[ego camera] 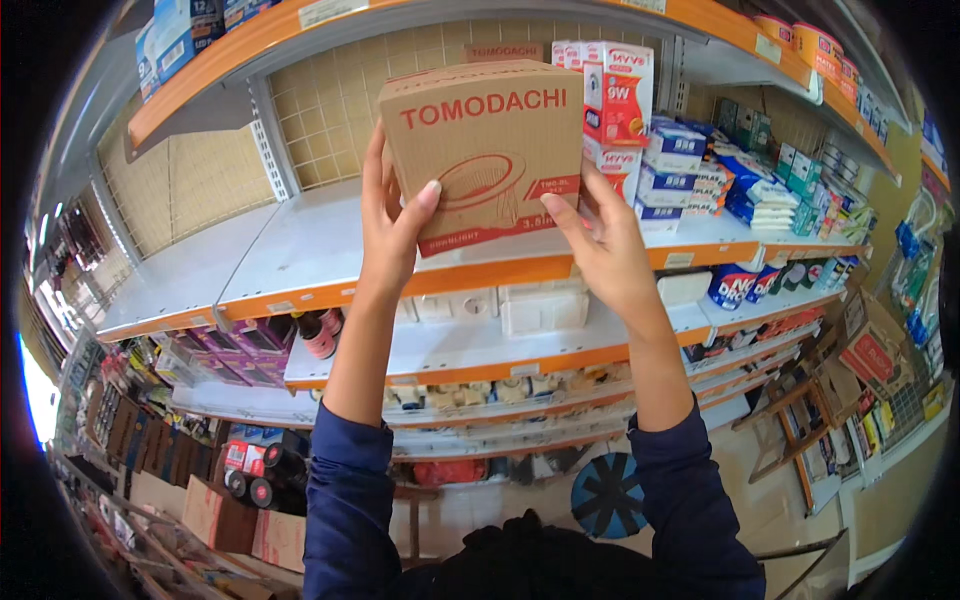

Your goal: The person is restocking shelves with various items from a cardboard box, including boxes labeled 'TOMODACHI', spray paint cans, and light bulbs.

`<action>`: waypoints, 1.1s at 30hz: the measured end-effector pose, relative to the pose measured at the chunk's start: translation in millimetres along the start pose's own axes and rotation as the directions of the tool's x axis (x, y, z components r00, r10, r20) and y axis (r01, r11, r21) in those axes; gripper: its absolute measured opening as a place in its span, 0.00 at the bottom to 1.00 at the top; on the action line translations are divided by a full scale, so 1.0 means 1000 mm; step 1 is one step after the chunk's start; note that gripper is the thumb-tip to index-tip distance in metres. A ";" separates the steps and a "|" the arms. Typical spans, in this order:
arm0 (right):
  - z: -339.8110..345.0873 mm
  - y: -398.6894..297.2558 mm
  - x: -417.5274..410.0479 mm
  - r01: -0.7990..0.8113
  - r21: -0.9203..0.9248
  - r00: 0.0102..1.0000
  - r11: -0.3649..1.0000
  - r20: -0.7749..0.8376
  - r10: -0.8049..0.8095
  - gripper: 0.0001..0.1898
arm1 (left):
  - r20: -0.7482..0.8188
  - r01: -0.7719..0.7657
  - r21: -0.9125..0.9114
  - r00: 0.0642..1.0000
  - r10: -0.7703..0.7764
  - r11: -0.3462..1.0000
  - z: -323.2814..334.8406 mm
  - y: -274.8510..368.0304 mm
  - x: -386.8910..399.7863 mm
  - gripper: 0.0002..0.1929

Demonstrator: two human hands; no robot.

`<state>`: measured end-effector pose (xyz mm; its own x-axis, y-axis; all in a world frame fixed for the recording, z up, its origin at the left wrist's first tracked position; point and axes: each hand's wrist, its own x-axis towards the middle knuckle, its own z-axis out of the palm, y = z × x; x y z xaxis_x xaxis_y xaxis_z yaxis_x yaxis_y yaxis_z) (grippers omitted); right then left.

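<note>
A brown cardboard downlight box (487, 142) with red Tomodachi print is held up between my two hands, slightly tilted, in front of a shelf. My left hand (397, 202) grips its left side, the thumb lying on the front face. On the right side, my right hand (600, 225) holds the box with the thumb near the lower front corner. Partly hidden behind it, another Tomodachi box (504, 52) stands at the back. Red and white bulb boxes (621, 90) are stacked just right of the held box.
The white metal shelf (300, 247) has an orange front edge. Blue and white boxes (671, 176) stand to the right. White fixtures (544, 311) lie on the shelf below. An orange-edged shelf (255, 64) runs overhead. A round blue stool (609, 495) and cardboard boxes (217, 514) are on the floor.
</note>
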<state>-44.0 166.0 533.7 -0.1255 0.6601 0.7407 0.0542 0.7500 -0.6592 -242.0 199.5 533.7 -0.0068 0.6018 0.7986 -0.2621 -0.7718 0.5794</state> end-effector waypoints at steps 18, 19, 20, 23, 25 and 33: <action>-0.018 0.039 0.066 0.100 -0.382 0.969 0.919 -0.171 -0.176 0.30 | -0.002 0.113 -0.020 0.994 -0.113 0.993 0.021 -0.065 0.097 0.39; -0.018 0.038 0.064 0.029 -0.412 0.972 0.911 -0.201 -0.122 0.30 | 0.007 0.115 0.008 0.993 -0.115 0.993 0.025 -0.068 0.096 0.39; -0.017 0.041 0.061 0.029 -0.414 0.972 0.910 -0.199 -0.122 0.30 | 0.016 0.117 0.036 0.993 -0.117 0.993 0.028 -0.070 0.096 0.39; -0.007 0.048 0.053 0.118 -0.507 0.949 0.854 -0.196 -0.247 0.32 | 0.023 0.094 0.106 0.995 -0.097 0.990 0.021 -0.074 0.099 0.39; 0.001 0.046 0.049 0.130 -0.668 0.948 0.732 -0.134 -0.290 0.33 | 0.038 0.095 0.142 0.994 -0.101 0.985 0.017 -0.078 0.103 0.39; 0.012 0.076 0.060 0.170 -0.745 0.945 0.645 -0.062 -0.320 0.34 | 0.071 0.139 0.201 0.985 -0.156 0.970 0.017 -0.101 0.106 0.41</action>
<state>-58.9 262.2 526.4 -0.0749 0.3868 0.9191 0.7515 0.6278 -0.2029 -199.5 338.1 562.6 0.1029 0.6990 0.7077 -0.0616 -0.7057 0.7059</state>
